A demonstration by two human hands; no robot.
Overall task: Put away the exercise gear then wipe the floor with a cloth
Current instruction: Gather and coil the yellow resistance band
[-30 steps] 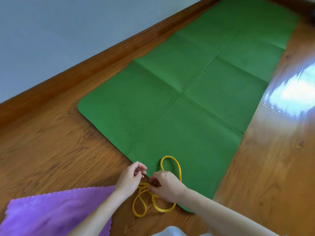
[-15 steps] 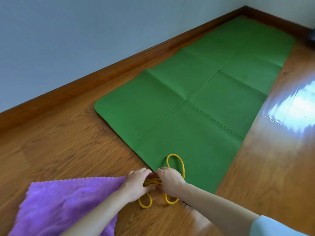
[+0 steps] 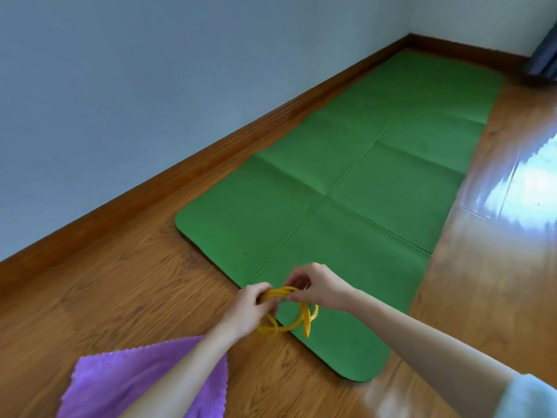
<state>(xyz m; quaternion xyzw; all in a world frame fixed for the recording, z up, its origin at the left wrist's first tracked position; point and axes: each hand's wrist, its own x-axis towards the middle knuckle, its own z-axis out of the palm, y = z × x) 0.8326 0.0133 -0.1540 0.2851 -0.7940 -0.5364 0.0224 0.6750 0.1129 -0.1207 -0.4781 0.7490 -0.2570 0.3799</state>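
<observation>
**Coiling the band above the mat's corner**

Both hands are pinching the yellow resistance band [image 3: 286, 309]: left hand [image 3: 248, 309] and right hand [image 3: 316, 286] fingers are clamping gathered loops, likely bundling it for storage. It is hanging just above the unfolded green yoga mat [image 3: 361, 206]; the purple cloth [image 3: 120, 384] is lying nearby on the wooden floor [image 3: 105, 297].

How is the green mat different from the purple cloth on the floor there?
The green mat is long with smooth rounded corners, while the purple cloth looks smaller and has a wavy, scalloped edge. The mat shows straight fold creases dividing it into panels; the cloth shows none. The mat lies fully in view; the cloth is cut off by the picture's bottom edge and partly hidden by a forearm. Both lie spread flat on the wooden floor, untouched by either hand.
</observation>
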